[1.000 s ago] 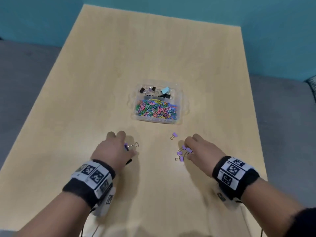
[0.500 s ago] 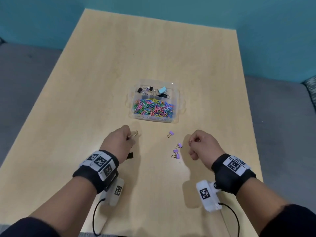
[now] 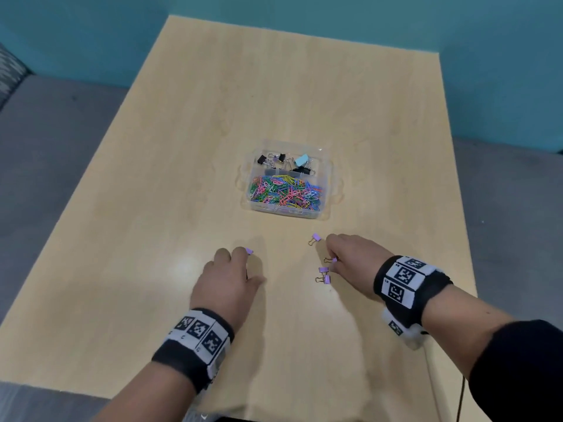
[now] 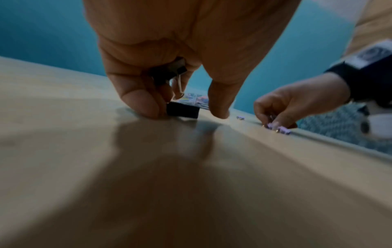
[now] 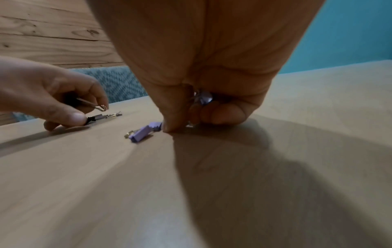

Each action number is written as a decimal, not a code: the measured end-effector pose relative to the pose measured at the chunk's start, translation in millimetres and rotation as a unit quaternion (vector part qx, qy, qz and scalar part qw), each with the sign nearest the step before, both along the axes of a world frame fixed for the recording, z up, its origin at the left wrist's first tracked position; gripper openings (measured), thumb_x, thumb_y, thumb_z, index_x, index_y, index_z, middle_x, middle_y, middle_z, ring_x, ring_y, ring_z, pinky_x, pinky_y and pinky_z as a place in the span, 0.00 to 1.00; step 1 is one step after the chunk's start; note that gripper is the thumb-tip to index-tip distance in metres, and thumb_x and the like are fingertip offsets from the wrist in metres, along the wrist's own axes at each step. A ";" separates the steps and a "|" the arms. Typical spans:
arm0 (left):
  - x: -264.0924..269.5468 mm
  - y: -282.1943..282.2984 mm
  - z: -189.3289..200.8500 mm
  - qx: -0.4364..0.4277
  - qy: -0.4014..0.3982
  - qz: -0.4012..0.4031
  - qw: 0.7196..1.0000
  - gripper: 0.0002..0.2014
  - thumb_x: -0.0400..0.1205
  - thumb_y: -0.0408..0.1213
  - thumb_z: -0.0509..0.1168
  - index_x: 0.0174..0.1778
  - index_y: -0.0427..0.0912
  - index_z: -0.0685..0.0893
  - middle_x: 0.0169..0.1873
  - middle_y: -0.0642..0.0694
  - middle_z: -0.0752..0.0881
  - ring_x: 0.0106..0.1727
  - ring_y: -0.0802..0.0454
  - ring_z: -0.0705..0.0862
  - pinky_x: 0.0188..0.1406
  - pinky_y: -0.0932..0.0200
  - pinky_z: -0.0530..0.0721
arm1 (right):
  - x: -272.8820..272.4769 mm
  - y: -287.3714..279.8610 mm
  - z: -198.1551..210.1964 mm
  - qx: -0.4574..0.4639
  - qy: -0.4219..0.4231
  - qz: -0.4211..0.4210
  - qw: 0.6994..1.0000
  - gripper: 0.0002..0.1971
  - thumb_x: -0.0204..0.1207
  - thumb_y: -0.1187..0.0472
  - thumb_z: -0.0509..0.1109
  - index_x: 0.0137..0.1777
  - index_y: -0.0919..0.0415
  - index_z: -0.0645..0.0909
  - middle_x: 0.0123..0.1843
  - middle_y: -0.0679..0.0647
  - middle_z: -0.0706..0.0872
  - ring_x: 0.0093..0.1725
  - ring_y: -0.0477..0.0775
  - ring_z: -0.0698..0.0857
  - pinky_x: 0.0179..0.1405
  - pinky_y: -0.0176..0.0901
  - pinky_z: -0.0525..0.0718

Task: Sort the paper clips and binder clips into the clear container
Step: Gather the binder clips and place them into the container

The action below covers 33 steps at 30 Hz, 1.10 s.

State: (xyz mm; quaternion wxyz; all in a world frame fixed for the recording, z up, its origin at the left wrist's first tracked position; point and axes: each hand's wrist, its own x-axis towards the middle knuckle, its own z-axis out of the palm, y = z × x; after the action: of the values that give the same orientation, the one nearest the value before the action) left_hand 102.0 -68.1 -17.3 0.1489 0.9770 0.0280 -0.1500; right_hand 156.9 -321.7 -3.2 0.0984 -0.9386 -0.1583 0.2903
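Teal walls are surrounding your wooden table (image 3: 182, 178). Your left hand (image 3: 227, 283) is gripping a black binder clip (image 4: 169, 69) while pinching another (image 4: 183, 109) on the tabletop. Your right hand (image 3: 353, 260) is clutching purple binder clips (image 5: 204, 98), near the clear container (image 3: 327, 178), with loose purple clips (image 3: 324, 275) just left of it.

From where I sit, the table (image 3: 189, 153) is bare wood left, right and behind the clear container (image 3: 327, 178), so a hand can come at it from any side; its top is open. The near lane is tighter: one purple binder clip (image 3: 315, 238) lies between the container and my right hand (image 3: 353, 260), two more purple clips (image 3: 324, 275) just beside that hand, a black binder clip (image 4: 183, 109) on the wood under my left hand (image 3: 227, 284)
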 end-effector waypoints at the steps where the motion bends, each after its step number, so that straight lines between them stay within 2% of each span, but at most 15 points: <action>1: 3.0 -3.3 -1.4 0.008 0.004 0.003 1.000 0.16 0.78 0.51 0.64 0.57 0.48 0.71 0.46 0.47 0.72 0.44 0.43 0.77 0.38 0.52 0.77 | -0.2 0.5 1.8 -0.005 -0.002 -0.013 1.000 0.07 0.77 0.57 0.63 0.43 0.55 0.67 0.41 0.51 0.78 0.40 0.55 0.75 0.32 0.46 0.69; 3: 8.9 -7.0 0.5 -0.002 0.012 0.011 1.000 0.12 0.78 0.44 0.60 0.55 0.47 0.71 0.46 0.46 0.73 0.42 0.42 0.77 0.39 0.49 0.80 | -1.2 -1.3 4.9 0.027 0.006 -0.096 0.995 0.05 0.71 0.60 0.63 0.41 0.57 0.69 0.37 0.51 0.79 0.32 0.53 0.75 0.26 0.42 0.68; 5: 10.7 -4.9 6.2 -0.031 0.011 0.023 0.999 0.09 0.75 0.40 0.60 0.50 0.47 0.70 0.42 0.47 0.72 0.37 0.42 0.76 0.35 0.51 0.77 | -0.3 -4.1 4.4 0.148 0.021 -0.270 0.951 0.04 0.67 0.63 0.65 0.37 0.59 0.71 0.31 0.52 0.80 0.26 0.51 0.73 0.23 0.39 0.69; 6: 10.6 -2.3 10.7 -0.052 0.003 0.032 0.998 0.09 0.74 0.39 0.61 0.47 0.47 0.69 0.41 0.48 0.72 0.36 0.42 0.76 0.33 0.52 0.76 | 0.7 -5.2 4.1 0.242 0.043 -0.365 0.898 0.04 0.67 0.66 0.65 0.36 0.59 0.71 0.30 0.55 0.80 0.26 0.52 0.73 0.24 0.41 0.69; 9: 24.1 4.2 32.3 -0.127 -0.040 0.058 0.989 0.10 0.73 0.42 0.66 0.45 0.47 0.72 0.38 0.49 0.77 0.36 0.43 0.78 0.34 0.53 0.74 | 3.7 -7.6 3.0 0.479 0.162 -0.543 0.670 0.10 0.69 0.75 0.57 0.42 0.61 0.75 0.31 0.61 0.81 0.27 0.55 0.72 0.26 0.44 0.68; 10: 36.4 4.5 40.3 -0.141 -0.055 0.061 0.987 0.11 0.72 0.42 0.67 0.45 0.47 0.73 0.37 0.50 0.78 0.36 0.45 0.78 0.34 0.54 0.72 | 5.0 -7.7 3.3 0.511 0.200 -0.560 0.620 0.12 0.70 0.75 0.55 0.45 0.62 0.77 0.32 0.61 0.81 0.28 0.55 0.73 0.27 0.43 0.70; 12: 72.6 1.4 55.1 -0.145 -0.087 0.052 0.984 0.11 0.71 0.43 0.67 0.46 0.48 0.73 0.36 0.50 0.80 0.36 0.45 0.78 0.33 0.55 0.70 | 9.0 -3.0 3.4 0.536 0.237 -0.560 0.586 0.10 0.74 0.72 0.57 0.44 0.62 0.79 0.32 0.58 0.79 0.28 0.53 0.73 0.26 0.40 0.71; 13: 94.0 -1.5 60.3 -0.142 -0.105 0.040 0.983 0.12 0.71 0.43 0.67 0.46 0.47 0.73 0.36 0.48 0.80 0.37 0.45 0.78 0.33 0.55 0.69 | 12.7 0.0 0.2 0.523 0.231 -0.561 0.598 0.07 0.76 0.69 0.59 0.42 0.60 0.78 0.31 0.56 0.77 0.27 0.52 0.72 0.24 0.39 0.70; 14: 116.2 -5.3 64.1 -0.136 -0.117 0.028 0.983 0.12 0.71 0.44 0.67 0.46 0.47 0.73 0.36 0.47 0.80 0.37 0.44 0.78 0.33 0.55 0.69 | 16.8 3.0 -3.5 0.490 0.205 -0.557 0.639 0.06 0.77 0.65 0.62 0.40 0.58 0.77 0.29 0.55 0.75 0.25 0.51 0.71 0.22 0.38 0.69; 17: 174.0 -19.5 64.9 -0.104 -0.115 -0.009 0.988 0.13 0.71 0.43 0.66 0.48 0.44 0.74 0.39 0.44 0.81 0.39 0.42 0.78 0.34 0.55 0.70 | 27.1 10.7 -12.8 0.293 0.056 -0.426 0.854 0.08 0.74 0.51 0.68 0.37 0.51 0.74 0.29 0.48 0.79 0.25 0.51 0.74 0.25 0.44 0.74; 19: 199.2 -29.9 62.2 -0.084 -0.102 -0.036 0.991 0.13 0.72 0.42 0.66 0.49 0.43 0.74 0.41 0.42 0.81 0.39 0.41 0.78 0.34 0.55 0.70 | 29.3 17.0 -13.4 0.182 0.012 -0.327 0.927 0.10 0.74 0.47 0.67 0.40 0.50 0.72 0.33 0.47 0.81 0.31 0.51 0.78 0.30 0.47 0.76; 22: 219.0 -42.6 53.0 -0.068 -0.079 -0.060 0.993 0.13 0.73 0.42 0.65 0.49 0.42 0.73 0.41 0.41 0.81 0.39 0.41 0.77 0.33 0.55 0.69 | 30.7 26.7 -10.8 0.102 0.000 -0.266 0.959 0.17 0.74 0.40 0.67 0.46 0.50 0.66 0.34 0.46 0.78 0.32 0.49 0.76 0.28 0.44 0.69; 25: 223.4 -49.3 43.5 -0.061 -0.059 -0.083 0.993 0.17 0.75 0.51 0.66 0.51 0.44 0.75 0.46 0.42 0.80 0.41 0.42 0.78 0.36 0.56 0.71 | 35.8 34.1 -10.0 0.059 -0.006 -0.253 0.966 0.20 0.73 0.38 0.66 0.47 0.52 0.65 0.35 0.49 0.80 0.34 0.54 0.80 0.31 0.47 0.76; 29: 217.0 -34.7 44.4 -0.085 -0.073 -0.062 0.992 0.22 0.76 0.57 0.64 0.60 0.46 0.78 0.53 0.43 0.78 0.47 0.42 0.81 0.46 0.53 0.77 | 41.0 39.5 -8.3 0.033 0.008 -0.235 0.971 0.12 0.79 0.50 0.63 0.49 0.54 0.64 0.35 0.52 0.78 0.35 0.57 0.80 0.32 0.48 0.77; 33: 178.1 5.1 53.0 -0.078 -0.093 -0.041 0.992 0.10 0.78 0.48 0.64 0.45 0.45 0.78 0.43 0.43 0.81 0.42 0.41 0.80 0.38 0.53 0.73 | 45.0 38.5 -9.5 0.002 0.036 -0.222 0.974 0.04 0.77 0.63 0.55 0.51 0.56 0.66 0.37 0.55 0.80 0.34 0.57 0.80 0.31 0.47 0.77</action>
State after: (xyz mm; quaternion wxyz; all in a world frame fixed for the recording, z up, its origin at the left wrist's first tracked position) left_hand 280.0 -62.9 35.7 0.2200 0.9725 -0.0381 -0.0660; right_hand 201.9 -283.1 -12.7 0.1676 -0.9390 0.0569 0.2948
